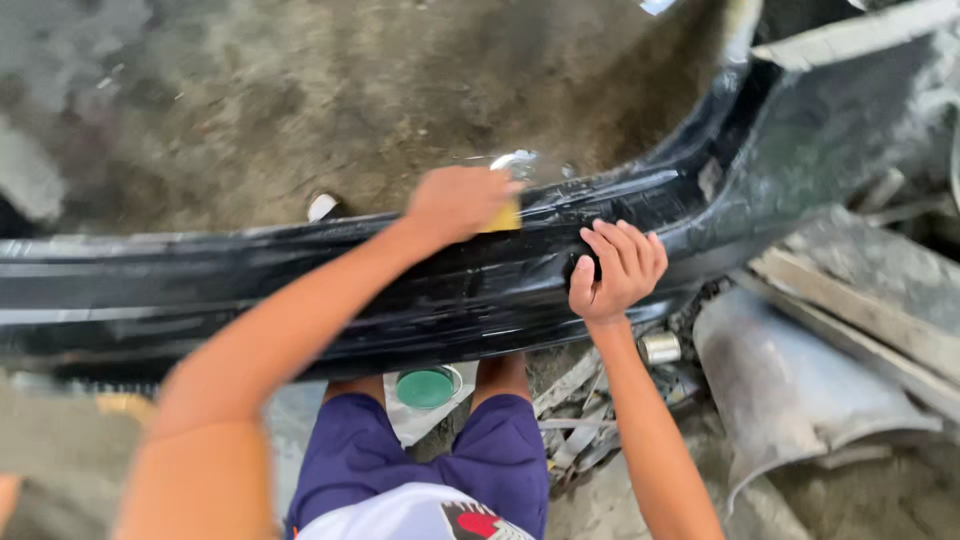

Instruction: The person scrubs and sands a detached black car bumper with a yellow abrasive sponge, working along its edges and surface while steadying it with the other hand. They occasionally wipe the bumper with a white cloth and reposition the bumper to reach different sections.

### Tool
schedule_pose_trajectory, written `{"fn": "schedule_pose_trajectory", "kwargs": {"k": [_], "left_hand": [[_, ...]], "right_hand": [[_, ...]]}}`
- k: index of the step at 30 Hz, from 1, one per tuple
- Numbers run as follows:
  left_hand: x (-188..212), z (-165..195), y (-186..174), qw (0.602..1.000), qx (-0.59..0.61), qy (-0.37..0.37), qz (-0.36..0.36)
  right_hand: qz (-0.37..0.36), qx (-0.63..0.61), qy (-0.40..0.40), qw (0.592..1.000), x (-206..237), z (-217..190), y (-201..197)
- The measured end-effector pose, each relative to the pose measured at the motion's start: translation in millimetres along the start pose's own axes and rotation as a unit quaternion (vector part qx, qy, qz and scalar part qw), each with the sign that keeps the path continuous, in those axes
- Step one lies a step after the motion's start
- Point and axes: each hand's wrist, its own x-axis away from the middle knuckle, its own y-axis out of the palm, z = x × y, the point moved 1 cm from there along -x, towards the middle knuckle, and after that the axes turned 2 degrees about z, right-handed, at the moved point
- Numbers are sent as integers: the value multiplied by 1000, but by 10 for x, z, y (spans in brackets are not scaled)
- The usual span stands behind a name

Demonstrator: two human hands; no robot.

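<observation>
A wet black car bumper point(300, 290) spans the dirt yard. The left hand point(458, 203) presses a yellow sponge point(503, 217) on its upper edge; the right hand point(620, 268) curls loosely beside it, bracing. The slick surface could let the sponge slip. Scrap panels point(800, 380) crowd the right; bare ground lies beyond.

Bare forearms, purple shorts point(360, 455), white shirt point(400, 515) with red-black print
</observation>
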Motion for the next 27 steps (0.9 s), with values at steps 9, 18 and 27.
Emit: {"fn": "schedule_pose_trajectory", "kwargs": {"k": [9,18,27], "left_hand": [[610,-491,-121,946,-7,-263,-190],[406,-227,-246,985,-42,-112,-126],[-744,278,331,978,50,-139,-151]], "right_hand": [[23,-2,27,999,36,65,-4],[4,-10,23,1000,-85,-16,-20],[34,-39,56,997,90,107,54]]}}
